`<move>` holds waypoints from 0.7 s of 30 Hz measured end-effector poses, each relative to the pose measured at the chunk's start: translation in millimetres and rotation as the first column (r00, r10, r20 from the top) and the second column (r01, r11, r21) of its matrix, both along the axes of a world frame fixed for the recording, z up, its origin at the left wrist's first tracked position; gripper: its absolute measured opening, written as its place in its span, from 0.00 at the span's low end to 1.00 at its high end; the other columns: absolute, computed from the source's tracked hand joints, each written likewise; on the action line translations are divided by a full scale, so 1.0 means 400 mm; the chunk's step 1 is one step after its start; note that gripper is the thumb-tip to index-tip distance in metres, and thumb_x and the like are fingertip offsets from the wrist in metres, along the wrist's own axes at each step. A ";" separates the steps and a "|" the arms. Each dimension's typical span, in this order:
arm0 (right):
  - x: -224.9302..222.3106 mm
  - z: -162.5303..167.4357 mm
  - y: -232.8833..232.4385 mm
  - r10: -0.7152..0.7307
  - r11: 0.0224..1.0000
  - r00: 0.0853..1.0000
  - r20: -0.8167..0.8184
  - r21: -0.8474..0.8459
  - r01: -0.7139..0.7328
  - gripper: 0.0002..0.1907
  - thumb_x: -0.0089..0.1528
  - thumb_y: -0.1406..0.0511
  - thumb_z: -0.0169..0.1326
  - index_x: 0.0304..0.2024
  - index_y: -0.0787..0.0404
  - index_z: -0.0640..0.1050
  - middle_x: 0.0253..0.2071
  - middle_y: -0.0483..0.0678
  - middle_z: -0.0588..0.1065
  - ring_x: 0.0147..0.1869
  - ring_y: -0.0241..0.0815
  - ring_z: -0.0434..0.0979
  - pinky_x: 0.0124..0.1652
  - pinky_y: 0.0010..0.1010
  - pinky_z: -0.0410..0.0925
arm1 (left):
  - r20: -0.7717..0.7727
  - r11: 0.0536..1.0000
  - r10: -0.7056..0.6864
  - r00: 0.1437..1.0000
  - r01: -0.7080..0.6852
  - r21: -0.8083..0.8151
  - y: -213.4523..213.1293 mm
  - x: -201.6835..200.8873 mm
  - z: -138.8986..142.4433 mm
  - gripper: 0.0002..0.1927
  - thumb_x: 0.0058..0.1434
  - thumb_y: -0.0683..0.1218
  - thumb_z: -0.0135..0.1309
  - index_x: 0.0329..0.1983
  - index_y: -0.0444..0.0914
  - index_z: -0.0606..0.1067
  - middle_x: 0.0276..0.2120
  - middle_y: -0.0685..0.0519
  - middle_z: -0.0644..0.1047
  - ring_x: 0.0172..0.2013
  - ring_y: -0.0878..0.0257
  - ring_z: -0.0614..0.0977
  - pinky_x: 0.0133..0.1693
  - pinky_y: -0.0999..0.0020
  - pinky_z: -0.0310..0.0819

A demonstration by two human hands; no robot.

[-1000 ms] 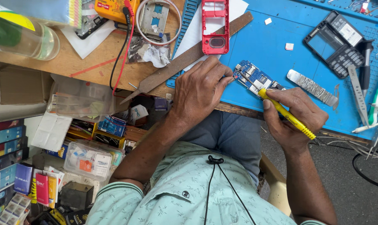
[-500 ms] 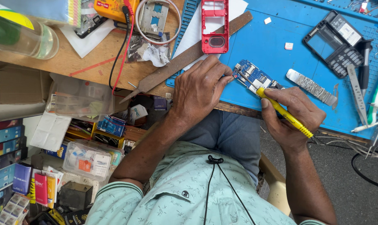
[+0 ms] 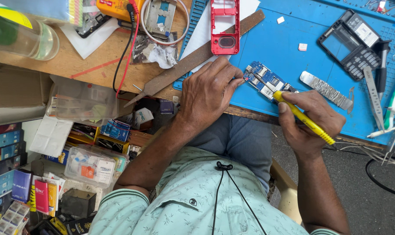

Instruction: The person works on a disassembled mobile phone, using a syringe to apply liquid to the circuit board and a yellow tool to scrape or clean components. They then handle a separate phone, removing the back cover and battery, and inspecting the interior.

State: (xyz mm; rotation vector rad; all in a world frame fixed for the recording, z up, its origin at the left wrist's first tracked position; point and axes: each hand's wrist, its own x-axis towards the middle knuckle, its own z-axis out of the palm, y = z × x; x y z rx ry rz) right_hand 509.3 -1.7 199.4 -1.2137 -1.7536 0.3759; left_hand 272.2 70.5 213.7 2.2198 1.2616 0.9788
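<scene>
Head view, looking straight down at a cluttered repair bench. Left hand (image 3: 208, 93) pressed flat near the bench edge, fingertips pinning one end of a small blue circuit board (image 3: 267, 81) on a blue work mat (image 3: 289, 35). Right hand (image 3: 310, 124) closed around a yellow-handled tool (image 3: 304, 118), its metal tip lying across the board. Beyond the left hand, a long metal file (image 3: 193, 58) and a red phone frame (image 3: 225, 26). Farther right, a dark keypad phone (image 3: 353, 41) and tweezers (image 3: 373, 93).
</scene>
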 end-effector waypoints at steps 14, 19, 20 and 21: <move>-0.002 0.002 -0.002 -0.017 1.000 1.000 -0.003 -0.016 0.017 0.08 0.69 0.74 0.63 0.51 0.67 0.81 0.42 0.54 0.82 0.44 0.41 0.84 0.43 0.25 0.76 | 0.008 1.000 0.001 1.000 -0.002 0.010 0.000 0.001 -0.002 0.06 0.64 0.46 0.63 0.39 0.40 0.78 0.36 0.55 0.75 0.39 0.60 0.82 0.39 0.62 0.78; -0.008 0.009 0.003 0.012 1.000 1.000 -0.003 -0.016 -0.012 0.09 0.68 0.75 0.63 0.51 0.67 0.80 0.43 0.55 0.82 0.45 0.41 0.84 0.44 0.26 0.76 | 0.001 1.000 0.001 1.000 -0.001 -0.015 0.000 0.001 0.002 0.07 0.64 0.46 0.63 0.38 0.40 0.78 0.35 0.55 0.75 0.37 0.60 0.82 0.38 0.61 0.77; -0.009 0.011 0.003 0.011 1.000 1.000 0.003 -0.018 -0.011 0.10 0.68 0.76 0.63 0.51 0.67 0.80 0.43 0.55 0.82 0.45 0.41 0.84 0.45 0.26 0.76 | 0.008 1.000 -0.001 1.000 0.001 -0.007 0.000 0.000 0.003 0.07 0.64 0.46 0.63 0.39 0.40 0.78 0.36 0.55 0.75 0.38 0.59 0.82 0.38 0.61 0.77; -0.010 0.012 0.004 0.015 1.000 1.000 0.009 -0.016 -0.015 0.10 0.68 0.76 0.63 0.51 0.67 0.80 0.43 0.55 0.82 0.45 0.41 0.84 0.45 0.26 0.76 | 0.016 1.000 -0.003 1.000 0.003 0.002 0.000 0.000 0.004 0.06 0.64 0.46 0.62 0.39 0.40 0.78 0.36 0.54 0.75 0.39 0.59 0.82 0.39 0.61 0.77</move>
